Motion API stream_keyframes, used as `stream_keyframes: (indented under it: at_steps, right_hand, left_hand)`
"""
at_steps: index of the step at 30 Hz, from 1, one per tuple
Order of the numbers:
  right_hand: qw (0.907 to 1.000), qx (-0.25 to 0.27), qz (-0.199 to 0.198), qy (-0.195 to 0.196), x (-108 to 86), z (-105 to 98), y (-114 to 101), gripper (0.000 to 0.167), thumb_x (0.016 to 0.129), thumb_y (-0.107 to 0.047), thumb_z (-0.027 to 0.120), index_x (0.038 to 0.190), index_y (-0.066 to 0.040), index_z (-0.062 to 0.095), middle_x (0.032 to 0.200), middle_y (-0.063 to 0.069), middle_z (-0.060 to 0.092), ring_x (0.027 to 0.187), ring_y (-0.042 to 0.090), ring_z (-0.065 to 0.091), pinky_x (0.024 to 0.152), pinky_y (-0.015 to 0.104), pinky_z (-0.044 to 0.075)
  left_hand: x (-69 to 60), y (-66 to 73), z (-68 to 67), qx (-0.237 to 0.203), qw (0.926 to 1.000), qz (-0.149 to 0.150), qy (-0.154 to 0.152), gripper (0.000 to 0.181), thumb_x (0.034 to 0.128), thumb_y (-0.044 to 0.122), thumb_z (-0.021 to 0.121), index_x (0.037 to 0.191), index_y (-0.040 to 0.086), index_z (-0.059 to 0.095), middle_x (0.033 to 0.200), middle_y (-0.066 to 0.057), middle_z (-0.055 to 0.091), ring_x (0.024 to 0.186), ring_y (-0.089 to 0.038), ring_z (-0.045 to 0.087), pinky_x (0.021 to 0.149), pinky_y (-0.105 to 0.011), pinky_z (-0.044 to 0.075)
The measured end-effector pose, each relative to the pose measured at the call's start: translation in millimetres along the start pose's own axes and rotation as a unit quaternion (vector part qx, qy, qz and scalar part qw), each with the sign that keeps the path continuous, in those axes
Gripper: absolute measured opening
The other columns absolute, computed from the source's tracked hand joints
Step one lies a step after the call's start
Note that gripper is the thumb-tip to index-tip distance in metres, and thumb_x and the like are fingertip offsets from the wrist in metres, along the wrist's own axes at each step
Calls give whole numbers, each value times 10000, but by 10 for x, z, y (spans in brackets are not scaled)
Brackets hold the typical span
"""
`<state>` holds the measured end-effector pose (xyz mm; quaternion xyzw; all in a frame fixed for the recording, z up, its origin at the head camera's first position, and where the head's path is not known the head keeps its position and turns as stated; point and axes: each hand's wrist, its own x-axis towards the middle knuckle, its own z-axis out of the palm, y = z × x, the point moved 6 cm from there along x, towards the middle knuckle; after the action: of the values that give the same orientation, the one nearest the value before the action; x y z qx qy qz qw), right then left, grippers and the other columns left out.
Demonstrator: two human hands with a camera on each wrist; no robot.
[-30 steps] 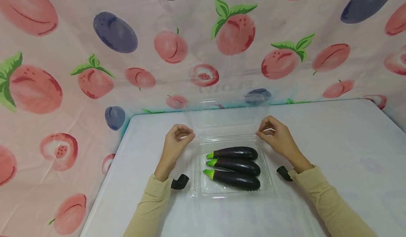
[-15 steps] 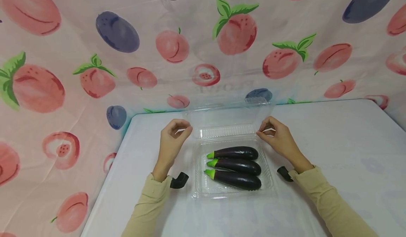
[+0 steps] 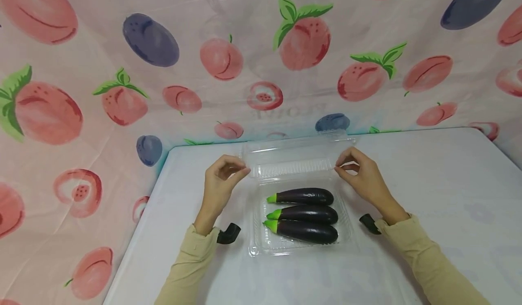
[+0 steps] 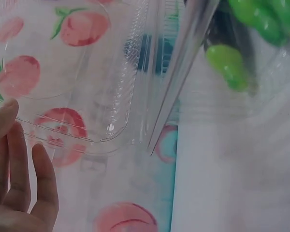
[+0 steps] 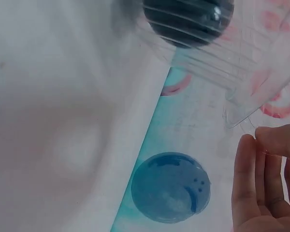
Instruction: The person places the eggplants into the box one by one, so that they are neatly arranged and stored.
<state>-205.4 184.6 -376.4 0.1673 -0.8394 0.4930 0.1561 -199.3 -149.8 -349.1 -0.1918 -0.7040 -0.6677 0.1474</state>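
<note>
A clear plastic clamshell box stands unfolded on the white table, its base (image 3: 281, 252) toward me and its lid (image 3: 293, 153) raised behind. Three dark purple eggplants (image 3: 307, 231) with green caps lie side by side in the base, caps to the left. My left hand (image 3: 220, 182) pinches the lid's left rim between thumb and forefinger. At the opposite side, my right hand (image 3: 363, 178) pinches the right rim the same way; the right wrist view shows thumb and forefinger meeting at the clear plastic edge. In the left wrist view, green eggplant caps (image 4: 227, 67) show beyond the hinge.
Behind the table hangs a pink cloth (image 3: 228, 19) printed with peaches and plums. White table surface (image 3: 440, 205) extends on both sides of the box. Black curved pieces (image 3: 229, 234) sit at both wrists, beside beige sleeves (image 3: 189, 259).
The lid has tilted, its far edge sitting lower and its ridged strip showing more. My right hand has shifted slightly right, my left slightly left. The nearer two eggplants lie closer together.
</note>
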Motion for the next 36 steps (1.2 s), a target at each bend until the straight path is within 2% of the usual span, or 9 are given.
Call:
stream_keyframes:
  at_steps: [10, 17, 20, 24, 28, 33, 36]
  right_hand:
    - [10000, 0, -21, -15, -6, -11, 0, 180, 826, 136, 707, 955, 41, 623, 959, 122, 619, 932, 209, 639, 801, 78, 501]
    - [9994, -248, -151, -163, -31, -81, -35, 139, 887, 85, 668, 1000, 6, 662, 1014, 130, 674, 953, -30, 600, 838, 46, 465]
    - [9995, -214, -150, -185, -49, -115, -78, 147, 894, 62, 673, 1028, 4, 677, 1036, 137, 682, 967, -75, 574, 851, 40, 455]
    - [9997, 34, -110, -220, -65, -153, -119, 164, 900, 65, 662, 1056, 17, 679, 1050, 167, 682, 971, -58, 597, 863, 52, 463]
    - [9990, 286, 112, -333, -70, -188, -121, 132, 973, -12, 597, 1080, 23, 666, 1059, 189, 681, 956, -29, 650, 881, 78, 476]
    - [9942, 580, 541, -721, -89, -213, -78, 261, 1060, -168, 473, 1109, 32, 634, 1069, 153, 651, 979, 16, 688, 908, 88, 464]
    - [9917, 739, 580, -873, -96, -220, -75, 314, 1075, -182, 427, 1107, 63, 621, 1066, 127, 626, 998, 31, 686, 916, 106, 473]
  left_hand:
    - [-21, -40, -19, 35, 10000, -86, -16, 139, 806, -96, 753, 903, -80, 656, 878, -16, 670, 854, -133, 675, 876, -284, 556]
    - [-43, -62, -42, 87, 9998, -172, -3, 137, 800, -81, 765, 897, -81, 669, 871, -32, 680, 853, -150, 678, 871, -297, 561]
    - [-53, -78, -50, 72, 9998, -172, -15, 124, 804, -74, 765, 891, -61, 678, 874, -52, 683, 853, -148, 678, 865, -291, 563]
    - [-66, -101, -61, -75, 9998, -163, -23, 114, 799, -83, 766, 867, -13, 706, 879, -94, 685, 855, -151, 672, 838, -272, 563]
    - [-74, -118, -64, -194, 9997, -165, -41, 110, 789, -102, 764, 839, -25, 703, 876, -58, 685, 863, -156, 662, 833, -265, 560]
    - [-82, -124, -56, -80, 9996, -267, -42, 105, 788, -103, 766, 832, -76, 674, 880, 14, 678, 868, -143, 653, 853, -257, 554]
    - [-94, -129, -53, -23, 9992, -410, -38, 105, 788, -110, 762, 831, -98, 667, 885, 27, 675, 870, -117, 645, 854, -250, 555]
